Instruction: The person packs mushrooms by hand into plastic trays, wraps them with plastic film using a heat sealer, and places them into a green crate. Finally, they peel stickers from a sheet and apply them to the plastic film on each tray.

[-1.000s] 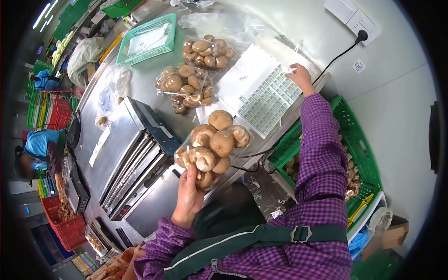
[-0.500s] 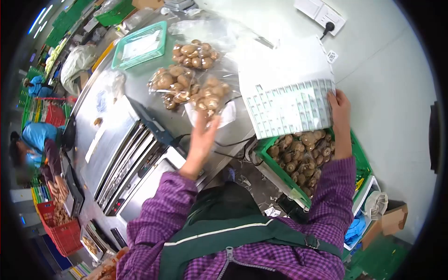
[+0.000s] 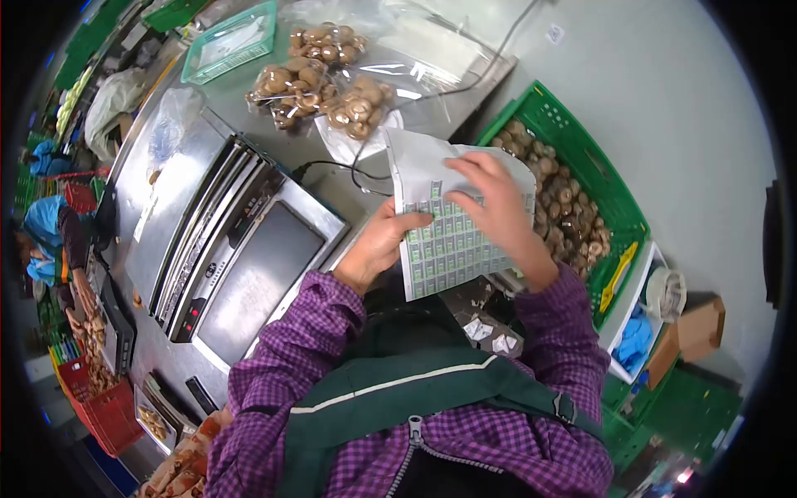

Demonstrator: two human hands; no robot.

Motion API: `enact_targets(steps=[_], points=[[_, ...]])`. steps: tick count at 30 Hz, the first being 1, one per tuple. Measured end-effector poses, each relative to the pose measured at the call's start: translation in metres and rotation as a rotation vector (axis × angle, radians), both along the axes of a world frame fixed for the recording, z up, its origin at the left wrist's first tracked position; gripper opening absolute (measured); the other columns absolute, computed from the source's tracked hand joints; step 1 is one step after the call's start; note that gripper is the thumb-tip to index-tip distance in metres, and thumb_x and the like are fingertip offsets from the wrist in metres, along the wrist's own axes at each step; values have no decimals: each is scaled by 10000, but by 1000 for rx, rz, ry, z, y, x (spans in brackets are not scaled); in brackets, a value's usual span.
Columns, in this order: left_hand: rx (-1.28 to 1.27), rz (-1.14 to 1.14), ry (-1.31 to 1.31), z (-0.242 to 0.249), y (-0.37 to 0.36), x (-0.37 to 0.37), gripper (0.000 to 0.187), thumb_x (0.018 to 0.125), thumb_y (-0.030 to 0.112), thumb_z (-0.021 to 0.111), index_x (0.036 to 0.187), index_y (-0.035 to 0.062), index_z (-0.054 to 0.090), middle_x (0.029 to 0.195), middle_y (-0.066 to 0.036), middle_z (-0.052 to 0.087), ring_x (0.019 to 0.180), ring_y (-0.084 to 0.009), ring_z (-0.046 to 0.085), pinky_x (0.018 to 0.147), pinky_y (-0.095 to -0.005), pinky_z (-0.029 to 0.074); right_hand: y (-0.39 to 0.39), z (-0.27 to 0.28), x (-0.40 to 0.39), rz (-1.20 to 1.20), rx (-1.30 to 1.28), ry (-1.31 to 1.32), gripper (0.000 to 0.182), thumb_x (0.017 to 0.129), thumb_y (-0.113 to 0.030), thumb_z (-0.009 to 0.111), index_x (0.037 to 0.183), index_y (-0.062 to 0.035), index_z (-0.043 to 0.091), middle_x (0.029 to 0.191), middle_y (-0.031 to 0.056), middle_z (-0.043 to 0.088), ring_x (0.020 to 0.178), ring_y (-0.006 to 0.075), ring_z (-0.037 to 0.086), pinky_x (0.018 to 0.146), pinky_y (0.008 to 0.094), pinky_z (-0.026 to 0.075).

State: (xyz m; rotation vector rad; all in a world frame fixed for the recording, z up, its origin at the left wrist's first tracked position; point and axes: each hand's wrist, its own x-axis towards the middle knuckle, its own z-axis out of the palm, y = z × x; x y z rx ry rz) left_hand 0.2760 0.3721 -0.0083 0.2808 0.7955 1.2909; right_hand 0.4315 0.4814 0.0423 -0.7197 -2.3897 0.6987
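Note:
In front of my body I have a sheet of small green-and-white labels (image 3: pixel 448 261), its upper part bare white. My left hand (image 3: pixel 383 241) is closed on the sheet's left edge, thumb on the printed face. Over the sheet's upper right is my right hand (image 3: pixel 498 207), thumb and fingers apart, its tips near a single label at the end of the rows. Past the sheet, a clear bag of mushrooms (image 3: pixel 359 108) lies on a white paper. Two more mushroom bags sit beside it, one on the left (image 3: pixel 290 87) and one farther back (image 3: pixel 328 43).
A green crate (image 3: pixel 573 137) of mushrooms stands at the right, a yellow tool (image 3: pixel 618 276) in its corner. On the left is a metal packing machine (image 3: pixel 257 274). A pale green basket (image 3: pixel 230 46) sits at the back. A person in blue (image 3: pixel 46 220) works far left.
The label sheet has come down and closer to my body. My left hand has left the mushroom bag and gripped the sheet. My right hand has moved from the sheet's right edge onto its face.

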Motion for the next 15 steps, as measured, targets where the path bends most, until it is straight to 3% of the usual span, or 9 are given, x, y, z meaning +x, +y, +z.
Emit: enact_targets(steps=[7, 9, 12, 15], points=[[-15, 106, -2, -1, -60, 25, 376, 776, -65, 564, 1144, 4, 524, 1020, -82, 611, 905, -181, 615, 783, -309, 506, -48, -30, 1, 102, -16, 60, 92, 736, -88, 656, 821, -58, 636, 875, 61, 570, 878, 260, 541, 788, 379, 433], [-27, 120, 19, -2, -68, 28, 368, 779, -63, 562, 1138, 8, 527, 1011, -77, 614, 896, -175, 616, 781, -306, 506, -58, -39, 2, 113, 29, 79, 103, 739, -76, 652, 835, -55, 622, 875, 61, 563, 858, 257, 539, 775, 377, 435], [-71, 135, 78, -10, -74, 31, 393, 756, -81, 550, 1138, 5, 521, 1023, -91, 606, 906, -192, 612, 798, -313, 502, -64, -50, 4, 114, -163, 128, 205, 735, -78, 665, 928, -51, 602, 901, 60, 564, 878, 254, 547, 759, 359, 453], [-101, 141, 121, -11, -69, 36, 379, 752, -83, 550, 1120, 3, 527, 1018, -89, 606, 901, -193, 610, 798, -312, 500, -62, -52, 7, 31, -173, 175, 180, 733, -87, 671, 900, -54, 612, 904, 56, 567, 880, 251, 552, 741, 354, 462]])
